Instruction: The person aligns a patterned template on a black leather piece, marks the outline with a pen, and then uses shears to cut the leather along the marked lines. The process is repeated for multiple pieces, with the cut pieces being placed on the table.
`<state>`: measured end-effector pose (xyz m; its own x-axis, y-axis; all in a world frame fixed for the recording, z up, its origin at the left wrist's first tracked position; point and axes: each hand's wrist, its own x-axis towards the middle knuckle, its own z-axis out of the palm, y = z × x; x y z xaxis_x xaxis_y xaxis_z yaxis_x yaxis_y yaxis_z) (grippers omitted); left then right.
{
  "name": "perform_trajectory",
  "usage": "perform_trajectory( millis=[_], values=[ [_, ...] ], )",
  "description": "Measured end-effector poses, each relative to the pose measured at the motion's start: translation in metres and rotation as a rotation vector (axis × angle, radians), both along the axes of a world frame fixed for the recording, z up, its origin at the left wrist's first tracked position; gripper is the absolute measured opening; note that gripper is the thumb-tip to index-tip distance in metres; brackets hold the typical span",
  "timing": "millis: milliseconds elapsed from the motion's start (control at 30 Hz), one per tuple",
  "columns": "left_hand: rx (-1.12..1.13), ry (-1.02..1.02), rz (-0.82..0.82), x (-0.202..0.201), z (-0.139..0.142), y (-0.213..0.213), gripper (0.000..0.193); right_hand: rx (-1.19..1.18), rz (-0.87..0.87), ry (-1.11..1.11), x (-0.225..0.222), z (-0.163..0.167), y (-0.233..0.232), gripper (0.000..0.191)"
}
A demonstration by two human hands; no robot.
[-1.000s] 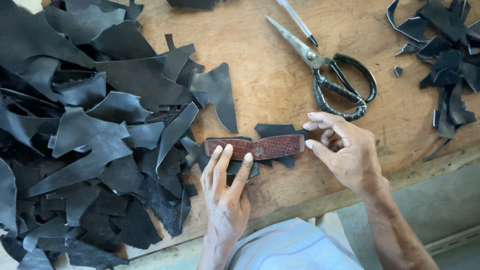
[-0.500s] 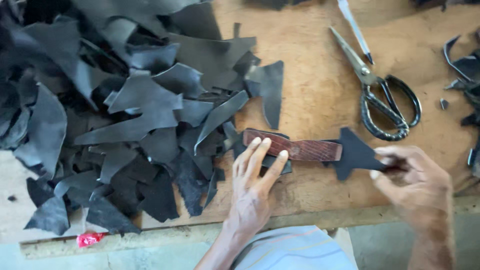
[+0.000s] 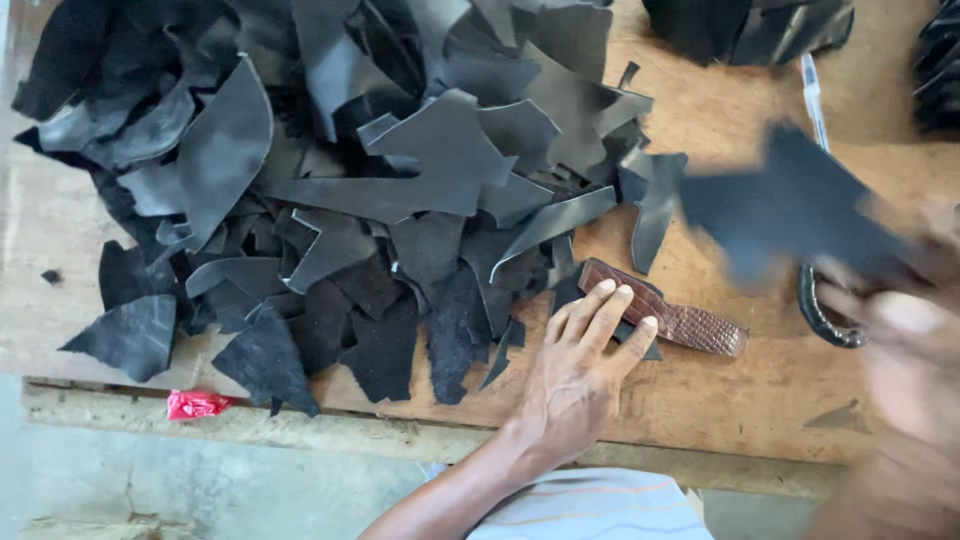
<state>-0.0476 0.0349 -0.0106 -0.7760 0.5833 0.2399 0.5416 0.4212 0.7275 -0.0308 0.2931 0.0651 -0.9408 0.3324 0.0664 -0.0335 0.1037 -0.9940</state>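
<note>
My left hand (image 3: 580, 365) lies flat on the wooden table (image 3: 740, 400), fingertips pressing the near end of a brown textured leather strip (image 3: 690, 322). A small black leather piece (image 3: 565, 295) lies under that strip. My right hand (image 3: 905, 340), blurred by motion at the right edge, holds a black leather offcut (image 3: 795, 205) lifted above the table. The offcut partly hides black-handled scissors (image 3: 825, 310) lying beneath it.
A large heap of black leather scraps (image 3: 340, 180) covers the left and middle of the table. More black pieces (image 3: 750, 25) lie at the top right. A pen-like tool (image 3: 812, 95) lies near the scissors. A red scrap (image 3: 195, 404) rests on the table's front ledge.
My right hand pulled the black offcut out from beside the brown strip and lifted it up to the right. My left hand stayed on the strip. The view shifted left.
</note>
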Motion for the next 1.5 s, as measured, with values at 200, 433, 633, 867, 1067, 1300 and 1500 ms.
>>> perform_trajectory(
  millis=[200,433,633,867,1067,1300,1500],
  values=[
    [0.037,-0.167,-0.029,0.008,-0.021,-0.011,0.03,1.016,0.795,0.225,-0.088,0.016,-0.162,0.061],
    [0.206,-0.149,0.036,0.015,-0.018,-0.026,0.04,0.798,0.813,0.277,-0.119,0.003,-0.189,0.032],
    [0.054,-0.009,-0.004,0.005,0.003,-0.026,0.057,0.132,0.297,0.031,-0.125,0.005,-0.16,0.012],
    [0.087,0.009,0.016,0.008,0.008,-0.017,0.055,-0.238,0.192,0.058,-0.124,0.022,-0.129,0.018],
    [0.069,0.042,0.021,0.009,0.011,-0.001,0.055,-0.081,0.095,-0.01,-0.106,0.041,-0.091,0.028],
    [0.106,-0.086,0.044,0.006,0.019,0.02,0.05,0.256,-0.179,-0.115,-0.039,0.027,0.013,0.021],
    [0.085,-0.133,0.039,0.002,0.024,0.034,0.057,0.342,-0.303,-0.404,0.046,-0.008,0.066,0.022]
  ],
)
